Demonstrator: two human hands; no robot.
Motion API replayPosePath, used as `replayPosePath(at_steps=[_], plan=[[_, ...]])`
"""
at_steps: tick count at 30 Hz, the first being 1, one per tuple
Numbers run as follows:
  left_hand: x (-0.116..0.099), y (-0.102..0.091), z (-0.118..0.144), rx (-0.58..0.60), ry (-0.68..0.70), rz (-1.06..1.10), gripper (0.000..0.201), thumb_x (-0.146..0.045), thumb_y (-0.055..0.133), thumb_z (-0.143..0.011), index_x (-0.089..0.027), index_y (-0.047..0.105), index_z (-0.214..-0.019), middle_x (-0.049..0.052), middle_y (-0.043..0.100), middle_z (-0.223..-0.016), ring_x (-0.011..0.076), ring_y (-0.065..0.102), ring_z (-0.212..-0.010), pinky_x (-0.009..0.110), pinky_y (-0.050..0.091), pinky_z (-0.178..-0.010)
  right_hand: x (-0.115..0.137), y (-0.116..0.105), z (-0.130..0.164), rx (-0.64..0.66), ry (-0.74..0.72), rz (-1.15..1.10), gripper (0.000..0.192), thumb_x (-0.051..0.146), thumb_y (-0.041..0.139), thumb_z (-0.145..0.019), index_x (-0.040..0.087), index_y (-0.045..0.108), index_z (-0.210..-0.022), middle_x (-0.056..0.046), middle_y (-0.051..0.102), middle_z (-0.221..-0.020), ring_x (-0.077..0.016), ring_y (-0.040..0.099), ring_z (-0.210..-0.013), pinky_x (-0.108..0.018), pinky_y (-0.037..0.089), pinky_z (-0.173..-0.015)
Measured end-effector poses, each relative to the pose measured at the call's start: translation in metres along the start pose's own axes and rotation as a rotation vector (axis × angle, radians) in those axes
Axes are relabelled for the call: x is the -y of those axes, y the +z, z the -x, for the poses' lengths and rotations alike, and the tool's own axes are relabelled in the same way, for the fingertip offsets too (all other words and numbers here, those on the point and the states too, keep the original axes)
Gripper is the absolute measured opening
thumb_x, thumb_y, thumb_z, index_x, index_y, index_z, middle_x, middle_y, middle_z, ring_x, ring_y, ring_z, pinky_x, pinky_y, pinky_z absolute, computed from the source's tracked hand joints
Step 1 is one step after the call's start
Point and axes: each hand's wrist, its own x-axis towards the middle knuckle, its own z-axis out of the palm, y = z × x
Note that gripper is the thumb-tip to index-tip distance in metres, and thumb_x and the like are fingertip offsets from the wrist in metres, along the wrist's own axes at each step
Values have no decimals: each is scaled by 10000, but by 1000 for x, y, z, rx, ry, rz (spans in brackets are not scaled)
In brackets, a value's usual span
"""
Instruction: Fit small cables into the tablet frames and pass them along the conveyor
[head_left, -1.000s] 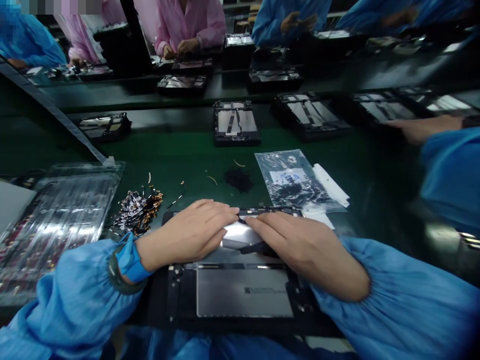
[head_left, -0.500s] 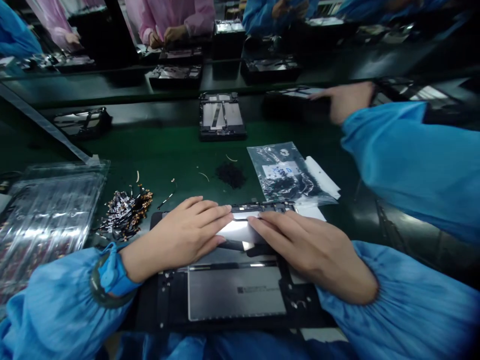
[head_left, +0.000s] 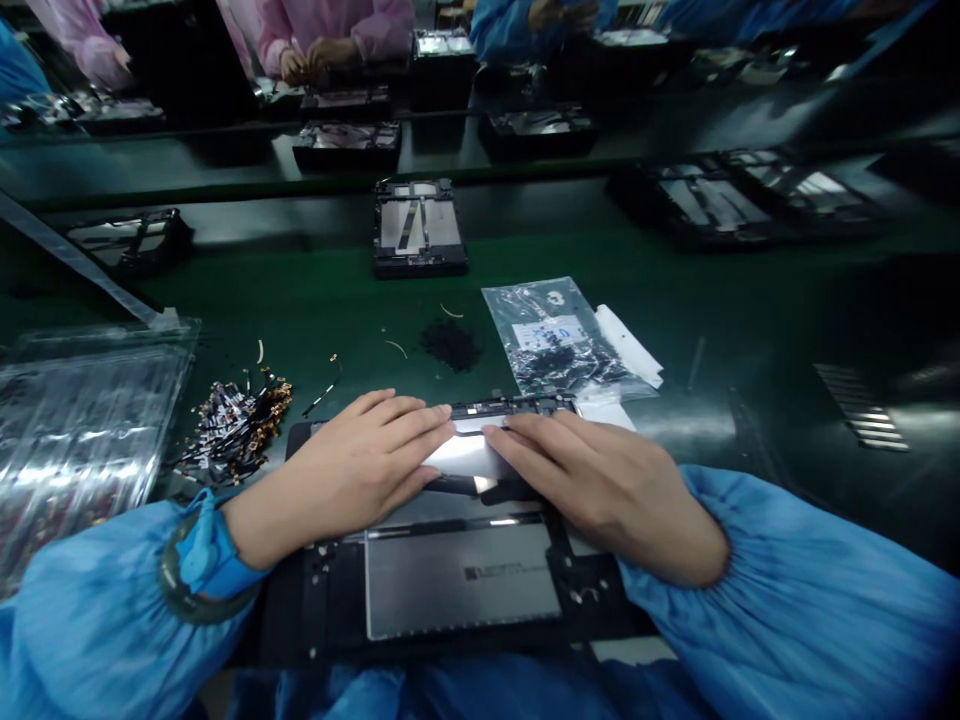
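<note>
both hands (head_left: 480,470) pressing flat on the open device (head_left: 461,575).

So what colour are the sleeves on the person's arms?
Bright blue sleeves, clearest in the head view.

Two bare hands, left hand (head_left: 352,468) and right hand (head_left: 600,480), were on one open device (head_left: 461,575); one plastic bag (head_left: 555,335) lay beyond.

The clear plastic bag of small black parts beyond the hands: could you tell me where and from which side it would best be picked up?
Probably by the near right corner of the clear plastic bag, coming from the right. It lies flat and limp on the green mat, its dark contents bunched low in the middle, and that side looks open; the right hand is nearest.
</note>
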Motion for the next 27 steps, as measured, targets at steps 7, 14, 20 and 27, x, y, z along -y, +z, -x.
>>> replayPosePath(at_steps=[7, 14, 20, 27], plan=[[2, -2, 2, -7, 10, 47, 344, -263, 399, -956, -134, 531, -1245, 115, 567, -1295, 252, 526, -1145, 429, 461, -958, -4, -14, 13, 5, 72, -53, 322, 33, 341, -903, 94, 616, -1059, -136, 653, -1052, -214, 609, -780, -321, 469, -557], [5, 3, -11, -26, -328, 151, 345, -390, 432, -938, -120, 578, -1095, 97, 628, -999, 216, 584, -922, 364, 507, -798, -9, -13, 55, -201, 710, -363, 155, 238, 522, -905, 178, 622, -1007, -62, 688, -900, -184, 659, -804, -287, 534, -698], [10, -15, -15, -68, -464, 191, 301, -395, 429, -929, -160, 617, -923, 62, 632, -879, 208, 577, -845, 330, 466, -738, 2, -3, 66, 35, 1050, -918, 426, 546, 481, -864, 204, 561, -622, -20, 617, -549, -173, 598, -486, -249, 464, -423], [22, -46, -4, -156, -952, 503, 391, -572, 545, -776, -191, 627, -738, -6, 623, -644, 134, 536, -570, 223, 374, -499, 3, 0, 69, 20, 992, -1299, 466, 583, 464, -872, 188, 605, -671, 38, 423, -408, -106, 404, -338, -220, 332, -334]])
